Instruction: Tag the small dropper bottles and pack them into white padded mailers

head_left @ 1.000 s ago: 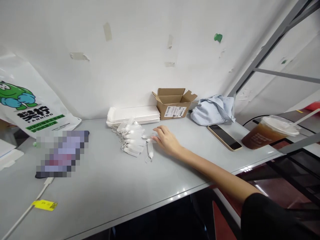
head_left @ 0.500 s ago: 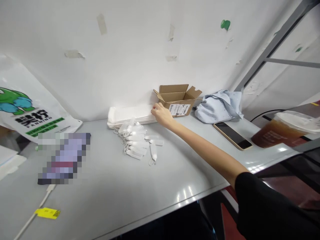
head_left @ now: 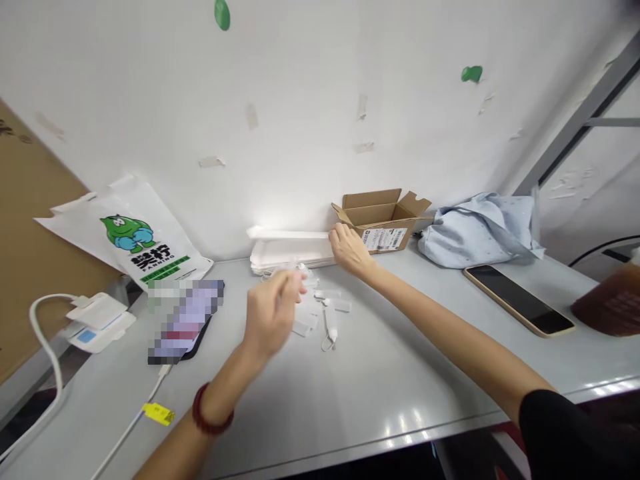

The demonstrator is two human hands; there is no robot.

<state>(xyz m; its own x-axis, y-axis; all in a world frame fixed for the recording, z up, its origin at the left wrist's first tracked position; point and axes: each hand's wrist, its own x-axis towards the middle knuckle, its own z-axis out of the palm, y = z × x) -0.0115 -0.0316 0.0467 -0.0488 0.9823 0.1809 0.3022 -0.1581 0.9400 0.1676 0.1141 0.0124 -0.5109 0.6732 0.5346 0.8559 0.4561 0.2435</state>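
Note:
My right hand (head_left: 353, 250) is closed on the right end of a long, flat white piece (head_left: 295, 234), lifted at an angle just above a stack of similar flat white pieces (head_left: 287, 255). My left hand (head_left: 273, 310), with a dark red bracelet at its wrist, hangs over a pile of small translucent white tubes with loops. Motion blurs its fingers, which look partly bent. One tube (head_left: 331, 320) lies apart at the pile's front, its loop toward me. The left hand hides much of the pile.
An open cardboard box (head_left: 385, 227) stands behind my right hand. Beside it lie a pale blue cloth bag (head_left: 475, 230) and a phone (head_left: 520, 300), with a drink cup (head_left: 610, 300) farther right. Leftward are a blurred-out phone (head_left: 187, 323) on a cable and a white printed bag (head_left: 150, 233).
My left hand has come into view over the tubes. My right hand has raised one flat white piece off the stack. The view has shifted left.

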